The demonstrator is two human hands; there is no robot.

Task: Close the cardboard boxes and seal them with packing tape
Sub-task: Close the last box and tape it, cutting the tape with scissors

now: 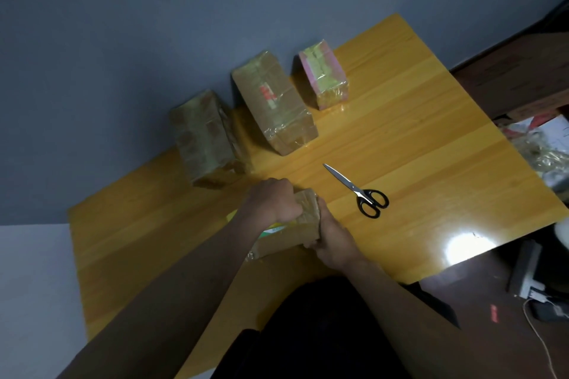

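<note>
Head view: my left hand point(271, 200) curls over the top of a cardboard box point(289, 235) near the bench point(415, 144) near edge; my right hand point(334, 240) grips its right end. Fingers largely hidden, the box partly. Three taped boxes point(274, 101) along the far edge. One pair of scissors point(358, 192), right of the held box.

Head-worn wide-angle view, tilted, looking down, close over wooden table point(400, 138), edges dim
</note>
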